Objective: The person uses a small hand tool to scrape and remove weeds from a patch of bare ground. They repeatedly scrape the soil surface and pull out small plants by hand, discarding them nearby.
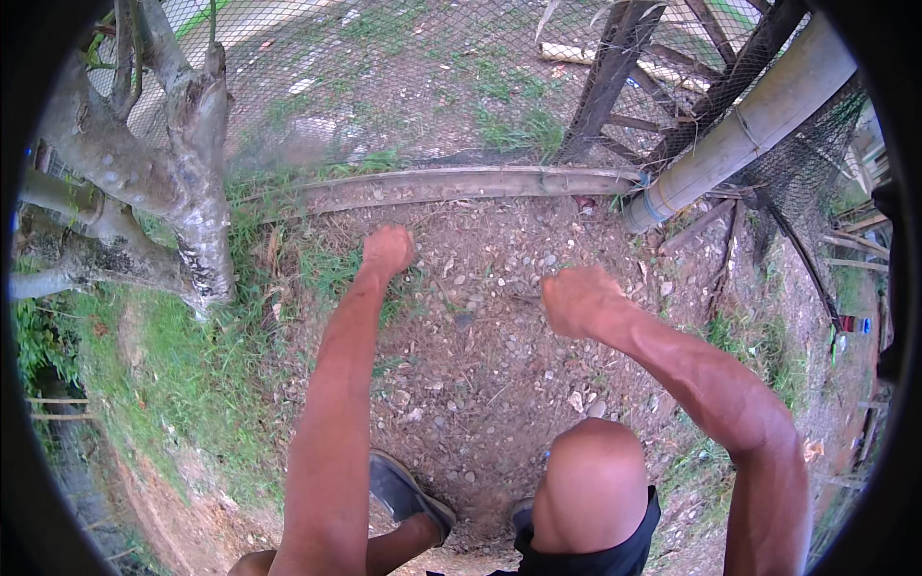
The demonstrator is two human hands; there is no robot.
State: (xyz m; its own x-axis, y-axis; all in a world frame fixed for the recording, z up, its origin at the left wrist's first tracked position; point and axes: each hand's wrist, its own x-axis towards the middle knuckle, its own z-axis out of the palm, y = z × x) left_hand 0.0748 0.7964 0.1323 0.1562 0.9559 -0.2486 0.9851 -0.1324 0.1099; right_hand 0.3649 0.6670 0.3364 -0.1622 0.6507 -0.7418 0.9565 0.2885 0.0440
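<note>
My left hand is closed low over the grass tufts, near the split bamboo rail; whether its fingers grip grass cannot be told. My right hand is curled in a fist above the pebbly soil, right of the middle. A thin dark shape, perhaps a blade or stick, shows at its left side, and the inside of the fist is hidden. A small dark flat piece lies on the soil between the hands.
A split bamboo rail runs along the foot of the wire mesh fence. A branching tree trunk stands at left. A thick bamboo pole slants at upper right beside dark timbers and black netting. My shoe rests on the soil.
</note>
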